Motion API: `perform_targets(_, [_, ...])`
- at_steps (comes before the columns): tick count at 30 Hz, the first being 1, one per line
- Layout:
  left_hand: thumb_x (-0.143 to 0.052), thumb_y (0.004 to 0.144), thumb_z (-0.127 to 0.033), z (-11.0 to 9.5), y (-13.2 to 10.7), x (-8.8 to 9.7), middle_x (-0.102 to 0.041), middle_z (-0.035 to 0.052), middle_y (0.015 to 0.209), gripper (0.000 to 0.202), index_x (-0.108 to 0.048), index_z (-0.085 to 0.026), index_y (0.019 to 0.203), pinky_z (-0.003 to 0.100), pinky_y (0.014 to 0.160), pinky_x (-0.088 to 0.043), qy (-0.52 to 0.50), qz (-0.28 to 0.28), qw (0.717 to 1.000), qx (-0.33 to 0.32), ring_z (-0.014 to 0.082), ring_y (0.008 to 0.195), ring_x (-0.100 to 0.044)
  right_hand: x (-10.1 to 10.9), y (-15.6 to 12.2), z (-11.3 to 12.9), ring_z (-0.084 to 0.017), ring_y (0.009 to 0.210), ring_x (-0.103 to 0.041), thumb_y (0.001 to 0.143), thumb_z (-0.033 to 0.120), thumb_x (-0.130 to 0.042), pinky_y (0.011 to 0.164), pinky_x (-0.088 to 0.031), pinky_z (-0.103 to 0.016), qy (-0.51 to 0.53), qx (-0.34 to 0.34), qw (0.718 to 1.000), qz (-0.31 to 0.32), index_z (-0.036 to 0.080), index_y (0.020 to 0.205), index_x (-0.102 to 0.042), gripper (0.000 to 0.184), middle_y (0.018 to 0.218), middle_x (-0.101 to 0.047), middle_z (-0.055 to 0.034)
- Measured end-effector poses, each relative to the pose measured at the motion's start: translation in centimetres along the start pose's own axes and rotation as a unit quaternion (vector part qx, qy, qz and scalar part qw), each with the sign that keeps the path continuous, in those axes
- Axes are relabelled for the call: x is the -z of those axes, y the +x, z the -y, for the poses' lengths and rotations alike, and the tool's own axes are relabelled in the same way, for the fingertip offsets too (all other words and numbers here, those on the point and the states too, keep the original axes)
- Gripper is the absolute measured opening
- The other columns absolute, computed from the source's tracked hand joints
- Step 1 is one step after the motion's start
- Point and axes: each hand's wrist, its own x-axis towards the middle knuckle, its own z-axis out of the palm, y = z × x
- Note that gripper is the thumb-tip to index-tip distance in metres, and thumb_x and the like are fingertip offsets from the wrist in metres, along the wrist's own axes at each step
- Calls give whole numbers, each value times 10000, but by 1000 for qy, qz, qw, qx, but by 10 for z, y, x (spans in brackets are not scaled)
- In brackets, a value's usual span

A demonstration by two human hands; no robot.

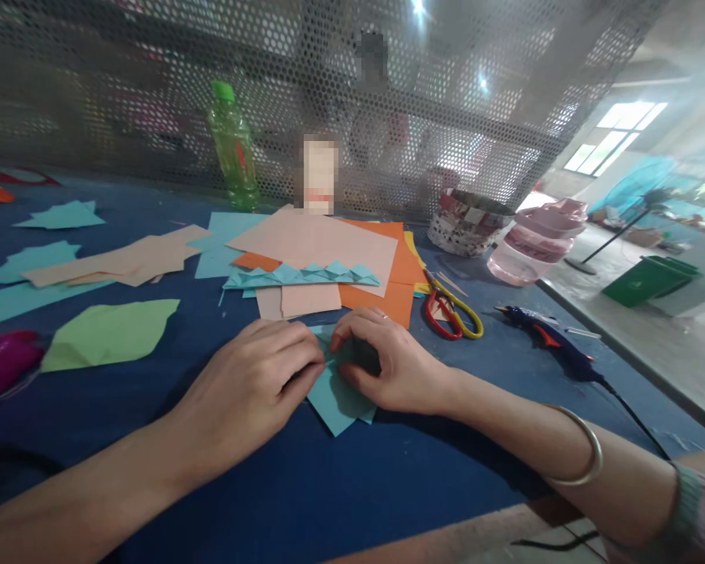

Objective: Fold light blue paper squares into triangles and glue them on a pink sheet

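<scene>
A light-blue sheet of paper (336, 407) lies on the table between my hands, partly covered by them, one corner pointing toward me. My left hand (264, 368) is closed, its fingertips pinched at the paper's left edge. Bent over the right part of the sheet, my right hand (393, 364) has its thumb and curled fingers on the paper; some of the fingertips are hidden. Just beyond sits a strip of folded blue paper points (302, 274), on top of pink paper (329, 243) and orange paper (393, 301).
Scissors (453, 309) with red and yellow handles and a blue glue gun (555, 345) lie at right. Behind are a green bottle (233, 149), a patterned pot (468, 223) and a pink water bottle (534, 243). Green paper (111, 333) lies left. A metal mesh panel (153, 94) closes the back.
</scene>
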Motion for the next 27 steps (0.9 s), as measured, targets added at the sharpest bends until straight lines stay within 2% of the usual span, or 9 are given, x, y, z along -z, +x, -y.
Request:
perform_targets(7, [-482,1058,-211,0,-1,0,-733,46,965,238,-685,-196,934,378,819,-479,5,-9,1000,-13,227,916,-677,-3,2,1,-230,998,-625,776,58,-628,920,-505,-394,-13,-28,1000,2,191,958,-602,226,1036,-684,-83])
perform_targets(13, [-468,1064,-173,-2,2,0,-705,51,911,246,-644,-169,893,399,819,-441,48,-6,997,-56,222,849,-650,-4,3,0,-226,1000,-625,778,46,-629,928,-498,-384,-18,-31,999,-3,168,970,-624,228,1032,-691,-87])
perform_targets(27, [-459,1050,-126,-7,4,3,-689,62,857,285,-649,-153,840,409,816,-451,87,-5,992,-94,224,812,-639,-4,3,0,-215,999,-623,780,47,-656,935,-490,-373,-8,-45,999,-4,174,965,-639,225,1023,-697,-69])
